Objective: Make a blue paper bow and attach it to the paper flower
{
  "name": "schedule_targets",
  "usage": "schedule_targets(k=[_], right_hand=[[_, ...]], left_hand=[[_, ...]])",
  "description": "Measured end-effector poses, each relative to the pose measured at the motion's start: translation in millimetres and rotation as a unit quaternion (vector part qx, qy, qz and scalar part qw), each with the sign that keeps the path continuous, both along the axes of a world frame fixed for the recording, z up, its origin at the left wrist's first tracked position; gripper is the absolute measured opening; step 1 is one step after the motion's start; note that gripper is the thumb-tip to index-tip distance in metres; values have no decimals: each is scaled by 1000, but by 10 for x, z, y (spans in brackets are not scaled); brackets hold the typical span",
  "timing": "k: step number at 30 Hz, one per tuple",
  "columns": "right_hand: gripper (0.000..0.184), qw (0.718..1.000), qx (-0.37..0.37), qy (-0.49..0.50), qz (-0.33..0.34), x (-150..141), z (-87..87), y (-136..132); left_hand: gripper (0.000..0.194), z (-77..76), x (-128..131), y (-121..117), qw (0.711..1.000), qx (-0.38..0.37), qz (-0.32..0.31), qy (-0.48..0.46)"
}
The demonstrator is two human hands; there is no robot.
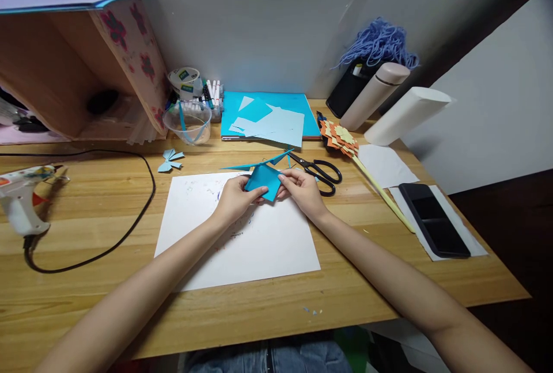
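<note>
Between my two hands is a small square of blue paper (pixel 264 181), held tilted above a white sheet (pixel 276 246) that carries stray ink marks. My left hand (pixel 239 197) pinches its left side, the thumb lying across the lower edge. On the right edge, the thumb and fingers of my right hand (pixel 303 191) grip the same square. Just beyond the hands lie blue paper offcuts (pixel 242 166) and black-handled scissors (pixel 322 171), partly covered by the scraps. A light-blue paper bow (pixel 170 160) rests past the sheet's far left corner.
At the left lie a glue gun (pixel 21 200) and its looping black cord (pixel 149 200). A clear plastic cup (pixel 188 125) and a blue stack with paper pieces (pixel 313 120) stand behind. To the right are an orange paper flower (pixel 339 138), a phone (pixel 434 220) and a bottle (pixel 374 96).
</note>
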State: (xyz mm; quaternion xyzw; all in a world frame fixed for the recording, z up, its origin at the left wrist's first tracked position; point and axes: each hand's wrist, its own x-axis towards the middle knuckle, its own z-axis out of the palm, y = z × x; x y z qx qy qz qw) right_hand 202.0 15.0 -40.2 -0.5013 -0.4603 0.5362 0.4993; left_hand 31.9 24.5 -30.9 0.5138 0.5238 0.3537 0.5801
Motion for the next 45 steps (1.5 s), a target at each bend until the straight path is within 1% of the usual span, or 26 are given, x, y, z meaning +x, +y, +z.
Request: schedule_targets(k=[6,11,14,17,19,25,27,29,30,31,32,33,34,35,36,37,39,42,44,45], right_hand=[[38,1000,-1,0,-1,4,7,1],[37,1000,3,-1,-2,5,-6,0],[37,1000,4,-2,-5,9,-12,3],[36,1000,7,-1,-11,16,-7,5],[35,1000,9,-2,-14,11,-8,1],[36,1000,12,-18,-4,-30,-28,1],[36,999,22,-40,6,56,17,37],[33,994,48,-97,-6,254,108,93],[30,986,65,-149,-31,390,163,122],[27,972,77,-215,-62,539,219,147],[23,948,77,-301,-77,688,269,167],[20,913,63,-396,-72,824,308,180],[21,878,38,-473,-56,935,333,186],[26,848,6,-528,-39,1013,345,186],[28,827,-13,-561,-14,1052,344,181],[27,813,-23,-581,10,1055,336,172],[26,794,-18,-607,36,983,314,149],[21,781,-10,-623,35,847,310,116],[19,792,-36,-610,15,829,334,106],[20,805,-50,-591,-3,839,354,104]], left_hand=[[28,-7,10,-7,1000,-19,7,-17],[27,-2,-2,6,1000,-9,-10,-5],[30,29,-5,18,998,-38,-22,-35],[33,42,-2,25,996,-65,-17,-64],[34,26,0,23,996,-58,-9,-68],[35,-40,4,-4,999,3,8,-35],[33,-43,7,-18,999,10,14,-34],[33,-41,9,-28,999,8,26,-36],[32,-40,9,-29,999,4,32,-39],[32,-39,7,-27,998,-2,37,-45],[32,-37,3,-20,998,-8,41,-54],[33,-32,-3,-9,997,-13,45,-66],[35,-23,-12,6,996,-18,49,-79],[37,-9,-24,24,994,-20,52,-90],[39,12,-37,44,993,-20,56,-98],[41,40,-53,66,993,-19,61,-103],[42,114,-90,106,992,-11,69,-108],[43,249,-154,155,990,-1,75,-117],[43,341,-203,178,990,1,78,-121],[43,383,-228,187,989,1,80,-121]])
